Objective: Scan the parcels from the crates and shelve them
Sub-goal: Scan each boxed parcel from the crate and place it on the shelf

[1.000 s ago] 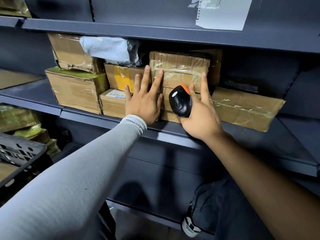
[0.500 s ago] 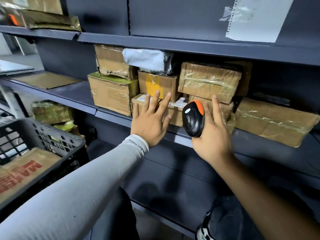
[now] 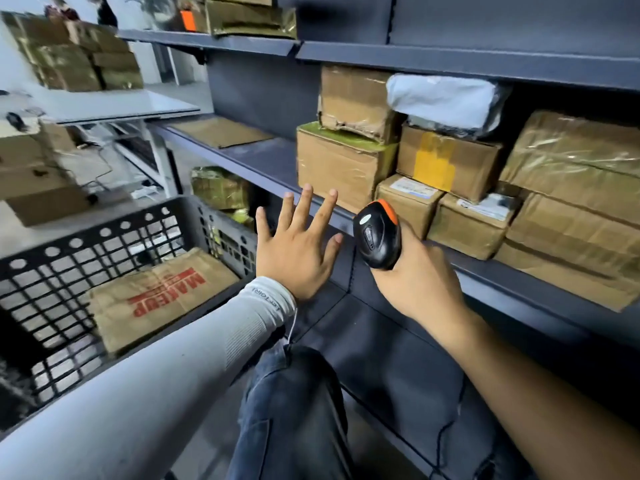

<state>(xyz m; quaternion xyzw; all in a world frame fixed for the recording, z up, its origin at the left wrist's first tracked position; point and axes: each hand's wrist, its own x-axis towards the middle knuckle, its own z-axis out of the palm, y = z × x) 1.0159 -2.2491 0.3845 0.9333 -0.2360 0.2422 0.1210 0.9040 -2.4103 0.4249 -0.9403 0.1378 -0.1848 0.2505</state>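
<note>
Parcels (image 3: pixel 450 188) stacked on shelf (image 3: pixel 263 161), one parcel (image 3: pixel 156 296) left in crate (image 3: pixel 104 237); left hand (image 3: pixel 294 254) spread empty, right hand (image 3: pixel 415 282) grips scanner (image 3: pixel 377 237).

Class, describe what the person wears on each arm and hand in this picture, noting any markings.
The left arm wears a light grey ribbed sleeve to the wrist, with small dark lettering on its cuff. The right arm is bare, unsleeved. Both the left hand and right hand are ungloved.

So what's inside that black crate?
In the crate lies a brown parcel printed in red. The crate's near corner is hidden behind the sleeve.
</note>
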